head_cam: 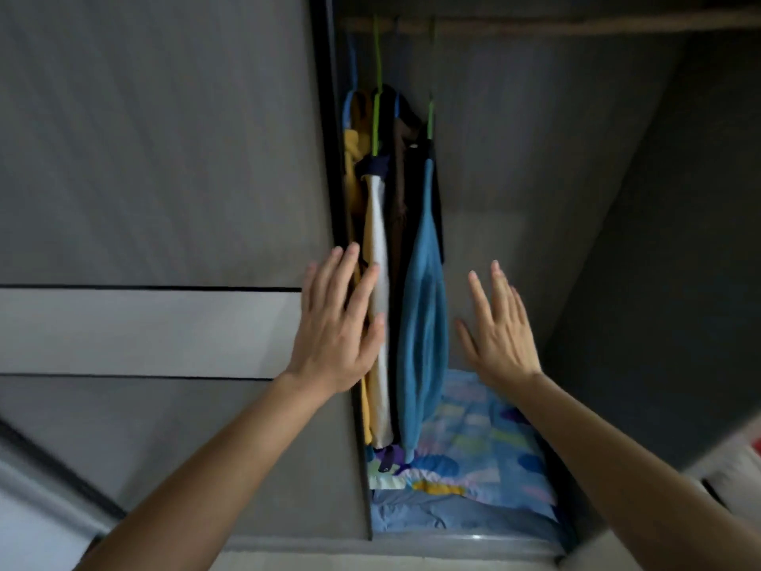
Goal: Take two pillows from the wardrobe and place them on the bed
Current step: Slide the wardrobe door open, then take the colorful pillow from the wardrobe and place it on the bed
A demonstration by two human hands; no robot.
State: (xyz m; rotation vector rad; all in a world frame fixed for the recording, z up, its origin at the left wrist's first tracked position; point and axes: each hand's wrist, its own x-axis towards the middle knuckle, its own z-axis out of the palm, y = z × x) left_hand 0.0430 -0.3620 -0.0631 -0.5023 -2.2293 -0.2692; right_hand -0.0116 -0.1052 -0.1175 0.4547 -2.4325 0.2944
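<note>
The wardrobe (514,199) stands open in front of me, its grey sliding door (164,158) pushed to the left. On its floor lies a pillow in a blue patchwork cover (486,459), on top of a plain blue pillow (453,515). My left hand (335,327) is raised with fingers spread, by the door's edge and in front of the hanging clothes. My right hand (500,329) is also open and empty, held up inside the opening above the pillows. Neither hand touches a pillow.
Several garments hang from a rail (535,24) on green and blue hangers: a yellow one, a white one (379,282) and a blue one (424,323). Their hems hang over the pillows' left end. A white object (737,476) shows at the right edge.
</note>
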